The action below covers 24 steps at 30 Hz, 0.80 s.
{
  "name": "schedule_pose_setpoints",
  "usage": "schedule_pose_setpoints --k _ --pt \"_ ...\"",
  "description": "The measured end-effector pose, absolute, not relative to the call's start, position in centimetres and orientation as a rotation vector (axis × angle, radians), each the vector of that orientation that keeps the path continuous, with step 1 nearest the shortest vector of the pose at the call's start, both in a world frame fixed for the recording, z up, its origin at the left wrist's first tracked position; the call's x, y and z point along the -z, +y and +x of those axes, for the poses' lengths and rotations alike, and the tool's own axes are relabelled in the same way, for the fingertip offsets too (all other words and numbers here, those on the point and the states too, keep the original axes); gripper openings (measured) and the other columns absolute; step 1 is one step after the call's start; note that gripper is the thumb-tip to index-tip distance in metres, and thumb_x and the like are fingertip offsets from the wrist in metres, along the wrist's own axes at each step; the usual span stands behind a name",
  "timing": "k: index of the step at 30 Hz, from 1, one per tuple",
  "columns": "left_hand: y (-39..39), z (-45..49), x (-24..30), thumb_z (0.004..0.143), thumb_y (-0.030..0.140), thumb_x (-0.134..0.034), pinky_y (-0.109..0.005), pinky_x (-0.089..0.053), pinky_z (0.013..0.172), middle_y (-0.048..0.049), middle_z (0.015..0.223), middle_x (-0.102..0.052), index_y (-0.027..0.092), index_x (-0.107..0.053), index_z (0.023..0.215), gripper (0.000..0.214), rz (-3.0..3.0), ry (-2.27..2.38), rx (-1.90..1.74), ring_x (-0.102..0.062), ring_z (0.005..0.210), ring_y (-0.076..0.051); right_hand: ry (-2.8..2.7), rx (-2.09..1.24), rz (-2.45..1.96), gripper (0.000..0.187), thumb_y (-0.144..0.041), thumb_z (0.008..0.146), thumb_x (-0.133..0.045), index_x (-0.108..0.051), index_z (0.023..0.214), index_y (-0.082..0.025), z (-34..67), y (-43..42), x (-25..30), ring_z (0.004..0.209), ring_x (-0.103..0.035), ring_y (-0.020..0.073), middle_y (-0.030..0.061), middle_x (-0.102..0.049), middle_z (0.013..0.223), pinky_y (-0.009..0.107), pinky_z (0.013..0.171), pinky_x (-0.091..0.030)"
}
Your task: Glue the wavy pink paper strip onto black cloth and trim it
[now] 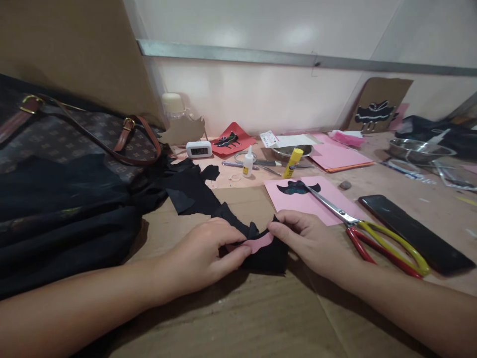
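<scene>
The left hand (203, 256) and the right hand (311, 238) are both showing bare, with slim fingers (238, 252) whose nails are blurring too much to tell their finish. The left forearm (74, 303) and the right forearm (410, 308) are running uncovered from the wrists to the view's lower edge, smooth and rounded, shadow darkening the left one's underside.

Handbag (74, 144) cut off at left edge, pink cutout (261, 242) ends under fingertips (242, 251), far bowl (419, 145) blurred.
</scene>
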<state>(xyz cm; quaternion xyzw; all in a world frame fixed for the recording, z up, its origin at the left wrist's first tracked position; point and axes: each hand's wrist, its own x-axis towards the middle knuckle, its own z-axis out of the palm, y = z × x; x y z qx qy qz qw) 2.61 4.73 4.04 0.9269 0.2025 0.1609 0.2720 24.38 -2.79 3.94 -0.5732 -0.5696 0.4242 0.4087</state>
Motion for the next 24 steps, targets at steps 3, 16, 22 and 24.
schedule_pose_setpoints --k 3,16,22,24 --pt "4.9 2.6 -4.0 0.096 0.027 -0.06 -0.025 -0.039 0.069 -0.0001 0.076 -0.07 0.018 -0.071 0.082 0.02 2.487 0.538 -0.462 -0.06 0.07 -0.013 -1.428 -0.991 -1.479 0.036 -0.048 0.095 -0.057 -0.06 0.073 -0.02 24.7 -2.8 -4.1 0.051 -0.04 0.0101 -0.0052 -0.049 0.06 0.023 0.044 -0.03" --pt "5.3 2.4 -4.3 0.1 0.034 -0.056 -0.025 -0.05 0.078 0.0024 0.105 -0.079 0.025 -0.076 0.11 0.025 2.039 0.691 -0.411 -0.07 0.088 -0.017 -1.003 -1.129 -1.236 0.035 -0.06 0.086 -0.07 -0.071 0.096 -0.027 25.8 -1.9 -4.0 0.072 -0.068 0.0202 0.0004 -0.074 0.082 0.031 0.069 -0.056" --pt "5.2 2.5 -4.4 0.094 0.042 -0.063 -0.027 -0.052 0.072 -0.0008 0.101 -0.08 0.021 -0.078 0.105 0.028 1.867 0.808 -0.404 -0.071 0.085 -0.02 -0.997 -0.982 -1.316 0.032 -0.05 0.081 -0.08 -0.072 0.095 -0.023 26.1 -1.4 -3.8 0.089 -0.068 0.0197 0.0013 -0.077 0.1 0.029 0.078 -0.055" --pt "5.2 2.4 -4.6 0.093 0.041 -0.064 -0.029 -0.054 0.078 -0.001 0.104 -0.08 0.022 -0.078 0.105 0.026 1.863 0.782 -0.414 -0.071 0.09 -0.021 -0.956 -0.94 -1.367 0.036 -0.055 0.08 -0.08 -0.073 0.096 -0.023 26.2 -1.6 -4.7 0.087 -0.069 0.0201 0.0024 -0.078 0.101 0.028 0.074 -0.055"
